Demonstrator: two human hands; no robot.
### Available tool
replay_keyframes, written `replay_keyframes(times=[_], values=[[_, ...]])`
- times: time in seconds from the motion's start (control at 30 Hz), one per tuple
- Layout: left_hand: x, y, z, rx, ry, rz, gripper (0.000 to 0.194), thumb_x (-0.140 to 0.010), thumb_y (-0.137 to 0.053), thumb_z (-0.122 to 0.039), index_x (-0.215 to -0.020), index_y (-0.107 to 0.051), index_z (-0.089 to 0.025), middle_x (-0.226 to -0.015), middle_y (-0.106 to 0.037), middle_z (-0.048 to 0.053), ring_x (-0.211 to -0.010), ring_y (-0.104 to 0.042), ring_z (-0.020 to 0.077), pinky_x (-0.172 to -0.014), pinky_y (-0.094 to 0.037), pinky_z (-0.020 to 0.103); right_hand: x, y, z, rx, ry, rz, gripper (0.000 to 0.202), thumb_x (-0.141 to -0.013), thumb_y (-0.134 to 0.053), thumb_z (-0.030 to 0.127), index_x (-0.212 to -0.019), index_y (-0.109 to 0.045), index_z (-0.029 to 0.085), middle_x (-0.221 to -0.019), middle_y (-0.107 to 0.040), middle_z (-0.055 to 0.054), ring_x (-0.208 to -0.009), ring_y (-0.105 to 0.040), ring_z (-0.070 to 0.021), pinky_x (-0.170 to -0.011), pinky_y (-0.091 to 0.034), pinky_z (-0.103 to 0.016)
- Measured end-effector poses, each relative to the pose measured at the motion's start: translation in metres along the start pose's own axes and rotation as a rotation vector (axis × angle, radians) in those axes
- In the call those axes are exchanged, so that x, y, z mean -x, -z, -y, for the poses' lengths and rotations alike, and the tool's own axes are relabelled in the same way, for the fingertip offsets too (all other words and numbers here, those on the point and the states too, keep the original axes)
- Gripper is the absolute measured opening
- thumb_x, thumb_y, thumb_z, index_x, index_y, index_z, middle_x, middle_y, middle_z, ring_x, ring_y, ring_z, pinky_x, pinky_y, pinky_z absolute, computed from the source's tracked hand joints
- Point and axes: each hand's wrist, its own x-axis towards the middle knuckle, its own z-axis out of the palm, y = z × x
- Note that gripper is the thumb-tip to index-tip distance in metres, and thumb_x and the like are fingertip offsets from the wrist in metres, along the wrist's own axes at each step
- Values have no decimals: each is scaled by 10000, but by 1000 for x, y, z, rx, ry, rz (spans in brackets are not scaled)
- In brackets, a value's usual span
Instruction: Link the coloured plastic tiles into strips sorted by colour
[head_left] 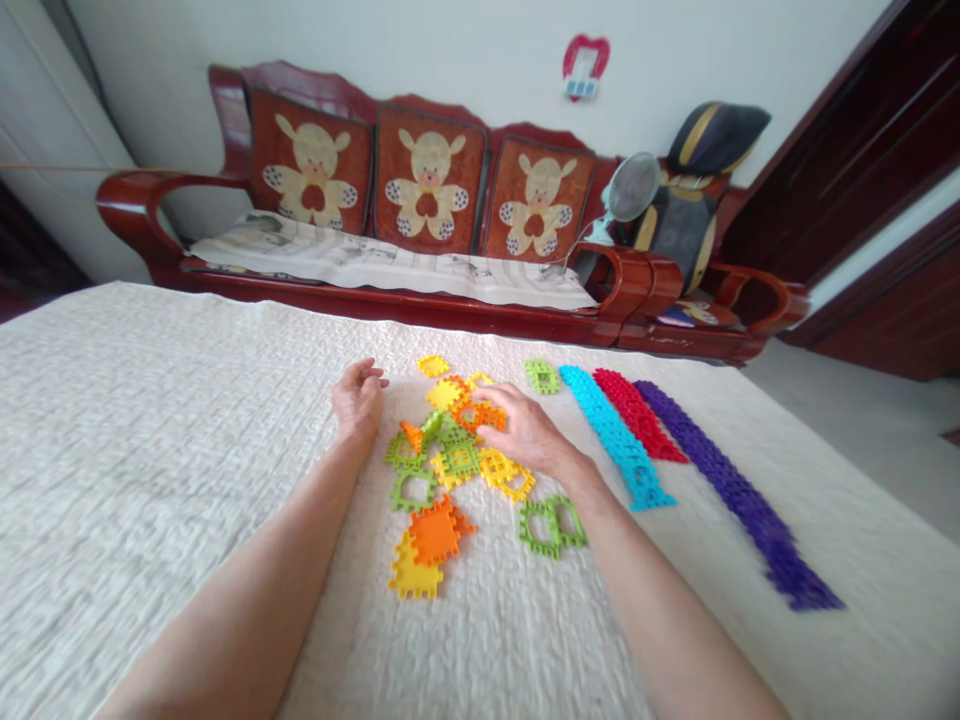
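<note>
Yellow, orange and green notched plastic pieces (456, 460) lie in a loose pile on the pale quilted cover. My right hand (521, 425) hovers at the pile's right side, fingers apart and curved over orange and yellow pieces, holding nothing visible. Left of the pile is my left hand (360, 398), empty, with its fingers slightly curled and apart. Nearer to me, an orange piece (435, 532) overlaps a yellow piece (416, 575). Two green frames (541, 528) rest by my right forearm. One green piece (541, 377) sits apart at the back.
On the right lie rows of light blue (611, 430), red (637, 412) and purple (739, 490) pieces. Beyond the covered surface (187, 450) stands a wooden sofa (420, 310) with bear cushions, and a small fan (631, 188) near its right end.
</note>
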Motion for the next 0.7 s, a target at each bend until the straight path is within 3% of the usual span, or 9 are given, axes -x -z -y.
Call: replay_keyframes(times=[0.13, 0.3, 0.4, 0.6, 0.7], values=[[6, 0, -5, -21, -44, 13, 400, -707, -472, -209, -1062, -652, -164, -892, -705, 50, -718, -689, 157, -709, -540, 285, -25, -39, 25, -92, 152, 47, 472, -780, -641, 91, -1240, -616, 192, -1303, -629, -90, -1231, -572, -198, -1083, -419, -362], [14, -3, -7, -128, -146, 107, 399, -735, -475, -239, -1075, -670, -165, -894, -714, 53, -713, -690, 169, -712, -538, 297, -27, -62, 28, -23, 121, 85, 263, -879, -558, 105, -1082, -695, 201, -982, -690, -41, -912, -642, -164, -871, -485, -290], [15, -4, -8, -152, -136, 128, 384, -735, -493, -258, -1057, -682, -167, -871, -719, 52, -709, -695, 182, -699, -537, 299, -25, -63, 24, 16, 116, 54, 296, -906, -517, 118, -1132, -688, 204, -988, -678, -51, -887, -632, -167, -836, -485, -283], [13, -4, -7, -106, -82, 119, 392, -720, -479, -257, -1040, -682, -158, -849, -723, 52, -681, -693, 173, -632, -517, 269, -26, -53, 20, -57, 68, 26, 420, -762, -506, 11, -1088, -694, 198, -1108, -721, -59, -1001, -656, -178, -938, -477, -298], [11, -3, -4, -106, -81, 121, 386, -716, -485, -256, -1030, -690, -165, -845, -727, 50, -683, -696, 172, -635, -519, 268, -26, -42, 19, -120, -12, 42, 453, -742, -477, 11, -1089, -682, 219, -1063, -743, -17, -935, -672, -160, -913, -491, -292]])
